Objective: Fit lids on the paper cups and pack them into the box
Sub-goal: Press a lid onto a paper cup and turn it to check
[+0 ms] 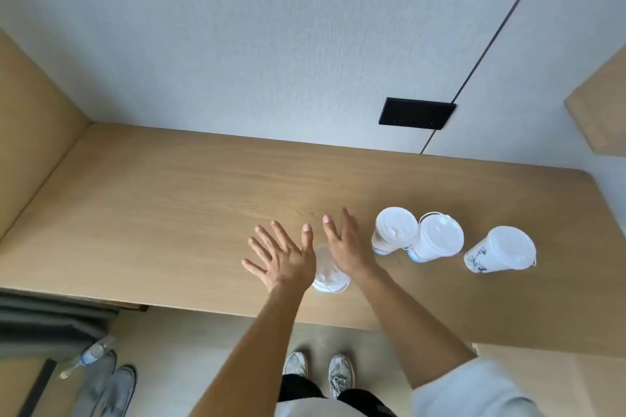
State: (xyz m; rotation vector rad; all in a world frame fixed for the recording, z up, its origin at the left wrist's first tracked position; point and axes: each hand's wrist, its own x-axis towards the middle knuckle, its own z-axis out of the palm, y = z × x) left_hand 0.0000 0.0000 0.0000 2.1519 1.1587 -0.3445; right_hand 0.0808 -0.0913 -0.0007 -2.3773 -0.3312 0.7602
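Both hands open over one cup.
I see left hand [281, 256] and right hand [345, 247], fingers straight and spread, gripping nothing. The cup [330, 276] sits between the palms, behind the fingertips; contact unclear. The three lidded cups [437, 239] stand to its right on the table [152, 196].

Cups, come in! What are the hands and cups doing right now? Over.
Left hand and right hand open, fingers spread over the near cup. Three lidded cups stand right of it on the table. No box in view.
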